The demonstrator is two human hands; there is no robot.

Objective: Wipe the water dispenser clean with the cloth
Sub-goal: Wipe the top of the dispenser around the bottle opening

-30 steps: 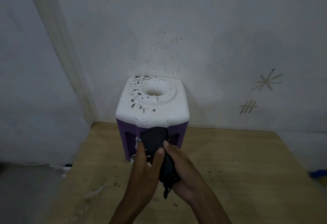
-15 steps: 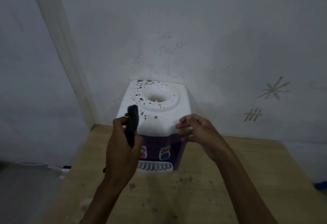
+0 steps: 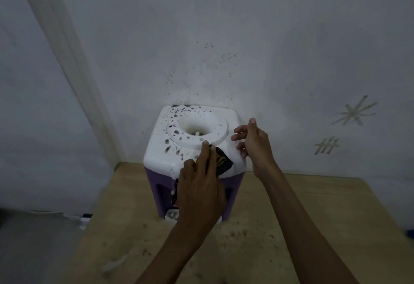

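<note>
Water dispenser [image 3: 192, 149] on bench [image 3: 313, 227], against wall corner. Left hand [image 3: 201, 191] presses black cloth [image 3: 223, 163] flat-fingered on dispenser's front top edge. Right hand [image 3: 254, 142], fingers loose, touches dispenser's right side, grasping nothing.

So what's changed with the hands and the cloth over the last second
A second ago both hands held the cloth bunched before the dispenser's purple front. The right hand let go and moved to the white top's right edge. The left hand carried the cloth up and now presses it on the top's front. The water dispenser stayed put, its spots mostly unwiped.
</note>
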